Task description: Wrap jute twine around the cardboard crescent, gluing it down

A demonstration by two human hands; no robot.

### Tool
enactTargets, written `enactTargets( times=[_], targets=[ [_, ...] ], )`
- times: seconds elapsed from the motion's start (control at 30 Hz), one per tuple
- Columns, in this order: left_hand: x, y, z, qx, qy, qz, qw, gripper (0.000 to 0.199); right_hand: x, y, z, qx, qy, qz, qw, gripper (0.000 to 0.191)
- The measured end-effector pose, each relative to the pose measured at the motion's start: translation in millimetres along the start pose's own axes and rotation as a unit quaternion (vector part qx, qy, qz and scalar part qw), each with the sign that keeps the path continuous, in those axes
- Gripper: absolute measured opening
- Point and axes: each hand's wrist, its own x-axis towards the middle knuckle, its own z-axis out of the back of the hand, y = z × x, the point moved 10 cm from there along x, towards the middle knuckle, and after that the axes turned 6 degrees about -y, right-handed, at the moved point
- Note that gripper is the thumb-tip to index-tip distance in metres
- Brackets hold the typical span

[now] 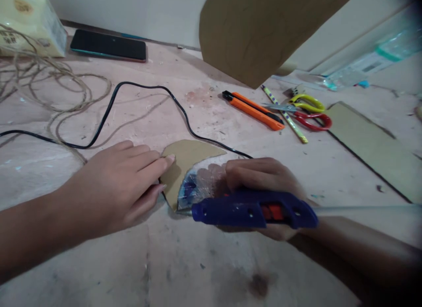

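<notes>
Evidently, one cardboard piece (187, 153) sat well forward of the back edge of the worktop (99, 267); left hand (135, 179) touched it, pinch undetermined. Right hand (263, 175) grasped one glue gun (231, 210), nozzle (185, 213) at the piece's tip. Shaping looked done, gluing unfinished.

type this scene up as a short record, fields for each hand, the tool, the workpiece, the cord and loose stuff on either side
left hand: left hand, fingertips on the cardboard piece
right hand: right hand, gripping the blue glue gun
tool: nozzle at the cardboard's near tip
workpiece: brown, curved; shiny blue-patched area along its inner curve
cord: black cord, running to behind the right hand
left side: phone, tangled twine
right side: orange utility knife; red-and-yellow-handled scissors across a patterned pencil; clear bottle
</notes>
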Motion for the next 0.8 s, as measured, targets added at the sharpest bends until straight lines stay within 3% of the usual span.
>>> enactTargets(
  times=[0.13, 0.23, 0.33, 0.43, 0.53, 0.7, 0.8],
  targets=[
    [1, 1, -0.3, -0.004, -0.004, 0.003, 1.000, 0.032, -1, -4, 6, 0.024, -0.024, -0.056, 0.998, 0.033],
    [0, 2, -0.9, -0.009, -0.003, 0.005, 1.000, 0.032, -7, -13, 23, 0.042, -0.121, -0.105, 0.986, 0.016],
    [-3, -2, 6.5, -0.010, -0.041, -0.011, 0.999, 0.029, -16, -29, 44, 0.104, -0.261, -0.147, 0.949, 0.008],
    [-9, -8, 16.4, -0.024, -0.096, -0.032, 0.995, 0.025, -19, -52, 50, 0.196, -0.337, -0.209, 0.897, 0.013],
    [-15, -8, 12.3, -0.031, -0.101, -0.031, 0.994, 0.026, -15, -66, 48, 0.280, -0.368, -0.252, 0.850, 0.024],
    [-27, -4, -16.5, -0.004, -0.049, -0.018, 0.999, 0.044, -14, -68, 48, 0.287, -0.370, -0.265, 0.843, 0.024],
    [-35, -7, -28.3, -0.012, -0.050, -0.044, 0.998, 0.045, -19, -70, 45, 0.291, -0.368, -0.275, 0.839, 0.021]
  ],
)
